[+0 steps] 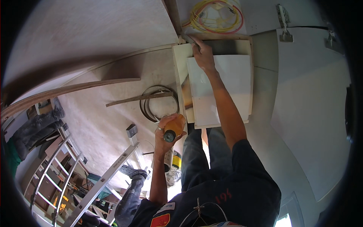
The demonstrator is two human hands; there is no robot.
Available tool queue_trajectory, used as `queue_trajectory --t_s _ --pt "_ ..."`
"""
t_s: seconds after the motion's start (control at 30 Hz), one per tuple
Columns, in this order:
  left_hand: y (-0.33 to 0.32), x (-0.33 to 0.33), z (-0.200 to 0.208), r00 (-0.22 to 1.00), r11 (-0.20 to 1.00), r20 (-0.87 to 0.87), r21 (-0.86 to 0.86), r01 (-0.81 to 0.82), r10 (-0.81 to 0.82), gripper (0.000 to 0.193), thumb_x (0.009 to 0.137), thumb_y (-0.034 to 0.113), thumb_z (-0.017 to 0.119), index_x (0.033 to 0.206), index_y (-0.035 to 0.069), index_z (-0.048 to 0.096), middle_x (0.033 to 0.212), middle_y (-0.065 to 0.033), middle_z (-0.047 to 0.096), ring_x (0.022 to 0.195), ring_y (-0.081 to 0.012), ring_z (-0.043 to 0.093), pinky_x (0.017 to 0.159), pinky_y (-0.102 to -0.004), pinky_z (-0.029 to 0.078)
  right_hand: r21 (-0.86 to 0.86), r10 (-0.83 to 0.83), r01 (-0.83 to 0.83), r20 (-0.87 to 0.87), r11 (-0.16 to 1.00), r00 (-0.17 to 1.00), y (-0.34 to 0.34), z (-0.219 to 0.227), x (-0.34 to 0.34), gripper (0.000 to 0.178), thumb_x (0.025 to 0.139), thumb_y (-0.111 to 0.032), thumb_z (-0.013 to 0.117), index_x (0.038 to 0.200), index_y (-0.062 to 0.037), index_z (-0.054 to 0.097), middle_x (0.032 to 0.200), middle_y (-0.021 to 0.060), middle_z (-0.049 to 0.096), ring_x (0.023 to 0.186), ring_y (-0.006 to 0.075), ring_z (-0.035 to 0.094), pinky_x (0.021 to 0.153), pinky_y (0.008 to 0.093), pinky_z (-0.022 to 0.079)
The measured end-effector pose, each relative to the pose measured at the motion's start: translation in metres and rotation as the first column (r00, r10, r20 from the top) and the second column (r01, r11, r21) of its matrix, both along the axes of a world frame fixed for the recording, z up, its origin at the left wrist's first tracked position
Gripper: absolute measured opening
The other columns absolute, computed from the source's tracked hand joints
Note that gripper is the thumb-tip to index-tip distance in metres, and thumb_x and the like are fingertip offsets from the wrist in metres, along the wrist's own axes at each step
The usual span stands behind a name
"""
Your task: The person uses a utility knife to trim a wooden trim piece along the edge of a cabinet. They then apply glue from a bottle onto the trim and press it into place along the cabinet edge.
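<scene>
My left hand (162, 133) is closed around an orange, bottle-shaped thing (174, 125) with a round black end (169, 135) facing me. It is held up in front of my legs, left of the cabinet. My right arm reaches across a white panel (223, 90) that lies on a box-like cabinet (251, 75). At the cabinet's far left corner, my right hand (204, 56) has its fingers closed near a flat greyish piece (188, 39). What exactly those fingers grip is partly hidden by the hand.
Yellow and red cables (217, 17) lie coiled beyond the cabinet. Left of it are a wooden strip (140, 99) and a dark hoop (145, 109). An aluminium ladder (102, 185) and another person's leg (130, 198) are at lower left. A white door (314, 94) with hinges stands right.
</scene>
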State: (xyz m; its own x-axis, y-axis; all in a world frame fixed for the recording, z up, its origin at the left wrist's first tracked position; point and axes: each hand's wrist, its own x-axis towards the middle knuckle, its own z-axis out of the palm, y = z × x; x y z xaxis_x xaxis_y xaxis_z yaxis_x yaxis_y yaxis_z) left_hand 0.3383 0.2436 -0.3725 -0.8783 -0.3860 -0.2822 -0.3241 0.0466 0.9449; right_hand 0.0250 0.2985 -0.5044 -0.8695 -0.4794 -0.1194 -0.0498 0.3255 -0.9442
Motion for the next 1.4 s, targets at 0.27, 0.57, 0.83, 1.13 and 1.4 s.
queue_trajectory --t_s 0.27,0.57,0.83,1.13,1.4 --pt "0.001 0.003 -0.005 0.994 0.994 0.07 0.074 -0.086 0.081 0.073 0.067 0.0 0.088 0.13 0.007 0.05 0.134 -0.015 0.06 0.122 -0.0276 0.059 0.105 -0.04 0.049 -0.079 0.018 -0.026 -0.1 0.997 0.995 -0.007 -0.01 -0.01 0.034 0.098 -0.013 0.052 0.13 -0.0121 0.063 0.089 0.0222 0.066 0.072 0.0288 0.063 0.073 0.0362 0.05" --pt "0.001 0.009 -0.01 0.991 0.988 0.077 0.105 -0.117 0.109 0.071 0.07 0.003 0.088 0.13 0.008 0.053 0.132 -0.0115 0.06 0.12 -0.0246 0.059 0.102 -0.0369 0.048 -0.06 0.089 -0.098 -0.142 0.993 0.986 -0.006 -0.025 -0.02 0.036 0.098 -0.014 0.052 0.132 -0.009 0.062 0.093 0.0217 0.068 0.077 0.028 0.065 0.076 0.0367 0.051" --pt "0.009 0.002 -0.012 0.994 0.999 0.108 0.036 -0.019 0.015 0.072 0.067 0.002 0.089 0.128 0.006 0.052 0.134 -0.0133 0.061 0.122 -0.0256 0.06 0.105 -0.0383 0.049 0.024 0.204 -0.203 -0.058 0.979 0.977 0.005 -0.018 -0.033 0.035 0.1 -0.015 0.055 0.133 -0.0035 0.06 0.11 0.0208 0.07 0.095 0.0201 0.066 0.089 0.0322 0.049" --pt "0.016 -0.009 -0.003 0.997 1.0 0.083 0.015 -0.004 0.003 0.072 0.067 0.004 0.09 0.129 0.007 0.053 0.133 -0.0126 0.061 0.122 -0.0256 0.059 0.105 -0.0384 0.048 -0.006 0.086 -0.086 -0.071 0.996 0.994 -0.005 -0.001 -0.007 0.039 0.097 -0.007 0.05 0.133 -0.0148 0.063 0.081 0.0222 0.062 0.067 0.0301 0.061 0.067 0.0375 0.05" --pt "0.018 -0.011 0.006 0.995 0.996 0.084 0.07 -0.056 0.05 0.072 0.068 0.003 0.089 0.129 0.006 0.052 0.134 -0.0139 0.06 0.123 -0.0267 0.059 0.106 -0.0386 0.048 -0.089 -0.026 0.014 -0.127 0.996 0.992 -0.011 0.004 0.001 0.041 0.097 -0.006 0.052 0.135 -0.0177 0.062 0.083 0.0217 0.064 0.067 0.0302 0.062 0.067 0.0377 0.05"
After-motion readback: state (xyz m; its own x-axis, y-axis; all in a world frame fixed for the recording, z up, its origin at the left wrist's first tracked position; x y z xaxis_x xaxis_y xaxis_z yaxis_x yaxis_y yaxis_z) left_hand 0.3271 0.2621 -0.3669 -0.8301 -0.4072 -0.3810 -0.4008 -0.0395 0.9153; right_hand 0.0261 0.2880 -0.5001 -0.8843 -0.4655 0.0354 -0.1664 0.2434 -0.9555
